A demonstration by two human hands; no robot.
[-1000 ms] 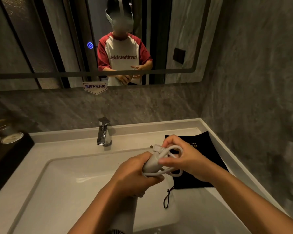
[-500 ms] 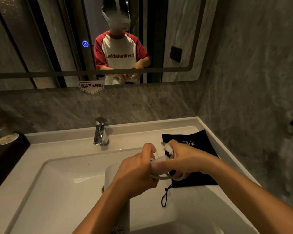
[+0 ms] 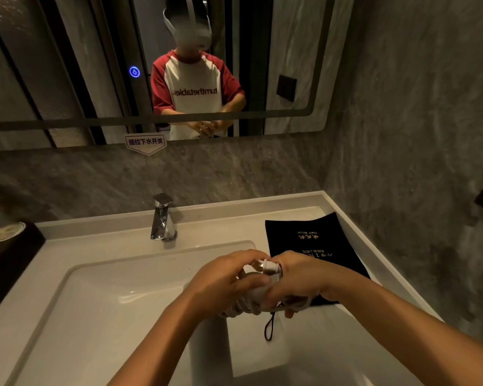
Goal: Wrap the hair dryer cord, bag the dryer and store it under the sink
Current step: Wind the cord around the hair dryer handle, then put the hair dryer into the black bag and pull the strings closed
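Over the white sink basin (image 3: 101, 296) I hold a white hair dryer (image 3: 207, 346), its body hanging down below my hands. My left hand (image 3: 221, 282) grips the dryer's handle. White cord (image 3: 241, 305) is coiled around that handle. My right hand (image 3: 299, 280) is closed on the cord loops, and the plug (image 3: 268, 266) sticks out between both hands. A flat black drawstring bag (image 3: 313, 240) with gold lettering lies on the counter at the right, its drawstring (image 3: 269, 328) dangling over the basin edge.
A chrome faucet (image 3: 162, 218) stands behind the basin. A dark tray (image 3: 9, 260) with jars sits at the left of the counter. Grey stone wall (image 3: 416, 162) closes the right side. The mirror (image 3: 67, 65) above reflects the person.
My right hand has drawn the cord loops tighter against the handle and moved closer to my left hand. The plug now points left between the hands.
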